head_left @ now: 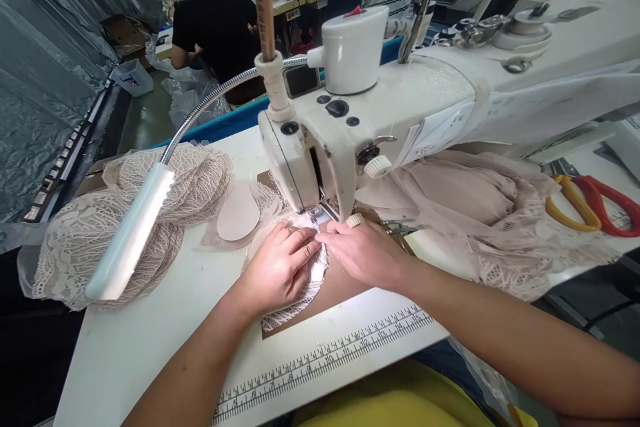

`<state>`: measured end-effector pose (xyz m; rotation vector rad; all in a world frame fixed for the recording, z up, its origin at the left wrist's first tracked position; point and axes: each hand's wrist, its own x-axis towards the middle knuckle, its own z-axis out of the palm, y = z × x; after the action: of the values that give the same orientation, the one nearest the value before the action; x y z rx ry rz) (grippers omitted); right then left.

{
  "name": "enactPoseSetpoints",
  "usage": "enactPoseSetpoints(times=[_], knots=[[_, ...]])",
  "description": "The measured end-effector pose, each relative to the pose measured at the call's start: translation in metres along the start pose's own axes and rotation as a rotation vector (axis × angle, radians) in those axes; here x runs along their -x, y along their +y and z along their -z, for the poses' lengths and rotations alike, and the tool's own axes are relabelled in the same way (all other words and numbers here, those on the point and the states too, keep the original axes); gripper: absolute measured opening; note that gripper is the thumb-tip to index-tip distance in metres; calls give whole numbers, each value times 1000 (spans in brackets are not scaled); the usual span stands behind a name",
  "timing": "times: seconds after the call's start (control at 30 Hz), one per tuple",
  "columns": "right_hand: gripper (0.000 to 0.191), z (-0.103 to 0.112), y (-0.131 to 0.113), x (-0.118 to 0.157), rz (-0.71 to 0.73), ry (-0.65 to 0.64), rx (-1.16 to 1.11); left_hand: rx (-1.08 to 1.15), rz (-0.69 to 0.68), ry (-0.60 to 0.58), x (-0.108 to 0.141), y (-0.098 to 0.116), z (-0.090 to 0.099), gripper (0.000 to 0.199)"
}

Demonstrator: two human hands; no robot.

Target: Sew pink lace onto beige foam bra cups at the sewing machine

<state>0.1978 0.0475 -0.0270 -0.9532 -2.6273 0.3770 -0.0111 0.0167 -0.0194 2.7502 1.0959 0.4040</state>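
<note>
My left hand (285, 263) rests on a beige lace piece (295, 303) with a curved edge and white lining, its fingers bent and gathered on the fabric. Close beside the needle area of a white sewing machine (300, 173), my right hand (370, 257) pinches the curved edge of the same piece. The fingertips of both hands nearly meet under the machine head. Beneath the lace lies a brown plate (345, 283). The needle itself is hidden. Small thread snips (400, 227) lie just beyond my right hand.
Stacked lace pieces (195, 180) and a smooth beige teardrop pad (239, 213) lie left, below a lit lamp (133, 233). Beige mesh and lace fabric (460, 200) spreads right, beside red-and-yellow-handled scissors (595, 203). A ruler strip (325, 360) runs along the front edge. Two people sit beyond.
</note>
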Motion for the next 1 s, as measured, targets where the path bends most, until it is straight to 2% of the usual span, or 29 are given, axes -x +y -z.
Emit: enactPoseSetpoints(times=[0.3,0.67,1.0], knots=[[24,-1,0,-2,-33,-45,39,36,47,6,0,-5,1,44],[26,-6,-2,-6,-78,-26,139,-57,31,-3,-3,-10,-2,40],[28,-8,0,-5,-74,-6,102,-42,47,8,-1,-11,-5,41]])
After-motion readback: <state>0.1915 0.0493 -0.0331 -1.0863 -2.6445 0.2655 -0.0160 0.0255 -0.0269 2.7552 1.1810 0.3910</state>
